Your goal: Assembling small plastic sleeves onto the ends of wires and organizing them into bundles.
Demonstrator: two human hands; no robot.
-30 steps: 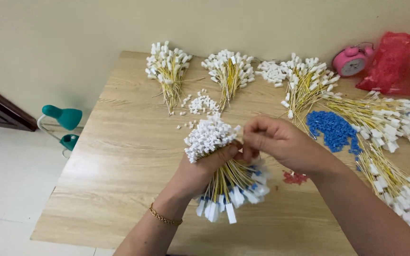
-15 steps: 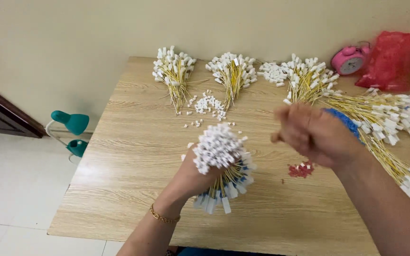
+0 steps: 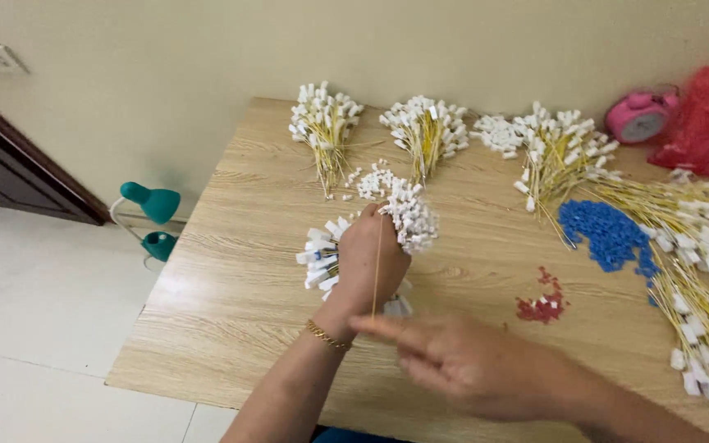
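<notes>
The left hand [image 3: 371, 261] is closed around a thick bundle of yellow wires [image 3: 346, 258] with white plastic connectors at both ends; one cluster of white heads [image 3: 410, 217] fans out above the fist, a second sticks out to the left of it. Half a second ago this bundle stood more upright, heads up toward the camera; now it is tipped and lies lower over the tabletop [image 3: 231, 287], still gripped, not set down. A gold bracelet [image 3: 327, 335] sits on that wrist.

The right hand [image 3: 453, 361] has moved too. A moment ago it was raised to the right of the bundle; now it is low in the foreground, just below the left fist, fingers narrowed and blurred with motion. A single thin yellow strand [image 3: 377, 267] runs from near its fingertips up across the left hand toward the white heads. Whether the fingers actually pinch it I cannot tell. It reads as a tie being drawn around the bundle, which would make this the binding stage.

Farther out lie finished-looking bundles [image 3: 323, 123] along the far edge, a long heap of loose wires [image 3: 699, 238] at the right, a pile of blue beads [image 3: 605, 234], a few red pieces [image 3: 542, 305], a pink alarm clock [image 3: 640, 116] and a red bag [image 3: 703, 123].
</notes>
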